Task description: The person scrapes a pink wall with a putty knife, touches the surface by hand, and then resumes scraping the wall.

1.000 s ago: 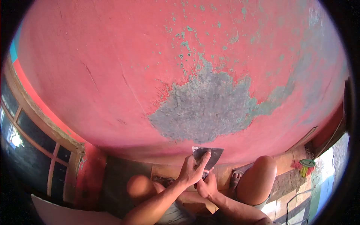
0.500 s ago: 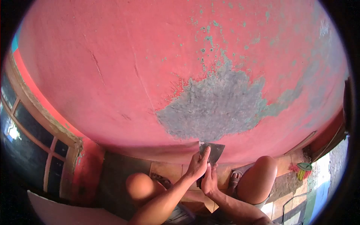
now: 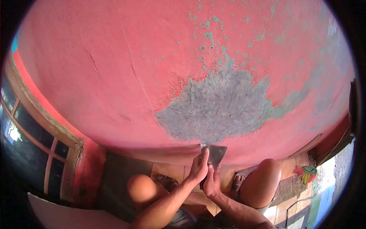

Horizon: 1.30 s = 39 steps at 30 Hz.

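Observation:
Both hands are on a scraper (image 3: 218,154), whose wide dark blade points up at the wall. My left hand (image 3: 197,168) is closed on its left side, the thumb laid along the blade. Lower and to the right, my right hand (image 3: 212,184) wraps the dark handle, mostly hidden by the fingers. The blade's upper edge lies at the lower border of a bare grey patch (image 3: 217,107) on the pink wall (image 3: 114,84); whether it touches is hard to tell.
My bent knees (image 3: 141,189) flank my arms above the tiled floor (image 3: 169,171). A window frame (image 3: 57,139) stands at left. On the right, a broom head (image 3: 308,173) with coloured bristles rests near a dark cable (image 3: 291,208). Green flecks (image 3: 209,36) dot the upper wall.
The scraper and both hands have shifted very slightly left in view. The wall marks also sit a little further left and higher or lower. The grip looks the same.

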Each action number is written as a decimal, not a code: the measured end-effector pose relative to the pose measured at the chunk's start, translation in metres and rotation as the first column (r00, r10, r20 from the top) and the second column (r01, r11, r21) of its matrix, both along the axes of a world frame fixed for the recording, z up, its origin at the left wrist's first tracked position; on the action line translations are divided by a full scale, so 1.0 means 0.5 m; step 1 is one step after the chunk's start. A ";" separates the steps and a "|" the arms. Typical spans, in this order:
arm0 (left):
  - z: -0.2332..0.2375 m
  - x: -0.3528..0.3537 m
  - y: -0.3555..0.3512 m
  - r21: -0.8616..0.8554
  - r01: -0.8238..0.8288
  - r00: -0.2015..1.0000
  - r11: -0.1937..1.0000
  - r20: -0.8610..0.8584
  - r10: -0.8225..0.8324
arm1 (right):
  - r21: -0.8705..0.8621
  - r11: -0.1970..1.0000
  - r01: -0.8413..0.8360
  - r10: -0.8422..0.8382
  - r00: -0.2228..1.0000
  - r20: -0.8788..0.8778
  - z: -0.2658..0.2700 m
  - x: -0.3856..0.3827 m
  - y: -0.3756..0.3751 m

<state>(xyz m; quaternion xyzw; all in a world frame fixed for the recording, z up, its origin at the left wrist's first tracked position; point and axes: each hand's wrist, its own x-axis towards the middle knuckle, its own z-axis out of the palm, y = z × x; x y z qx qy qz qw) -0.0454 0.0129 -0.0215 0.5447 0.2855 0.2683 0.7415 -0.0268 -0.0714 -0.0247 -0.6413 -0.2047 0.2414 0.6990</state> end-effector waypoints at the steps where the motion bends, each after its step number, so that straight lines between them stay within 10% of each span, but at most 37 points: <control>1: -0.005 -0.001 0.002 0.025 0.009 1.000 1.000 -0.024 -0.008 | -0.056 0.996 -0.070 0.073 0.996 0.056 -0.024 0.012 -0.005; 5: -0.011 -0.009 0.008 0.054 0.039 0.995 0.998 -0.097 -0.033 | -0.090 0.982 -0.164 0.142 0.967 -0.210 -0.019 0.012 -0.009; 10: 0.011 -0.002 0.011 0.126 -0.008 0.993 0.992 -0.114 0.023 | 0.055 0.998 -0.030 0.025 0.996 0.085 -0.060 0.005 0.017; 14: 0.017 -0.003 0.011 0.119 0.005 0.996 0.993 -0.094 0.006 | -0.064 0.977 -0.203 0.187 0.962 -0.199 -0.026 0.024 0.009; 39: -0.020 0.015 0.007 0.130 0.030 0.987 0.991 -0.157 -0.010 | -0.014 0.988 -0.157 0.140 0.912 -0.385 -0.049 0.018 -0.023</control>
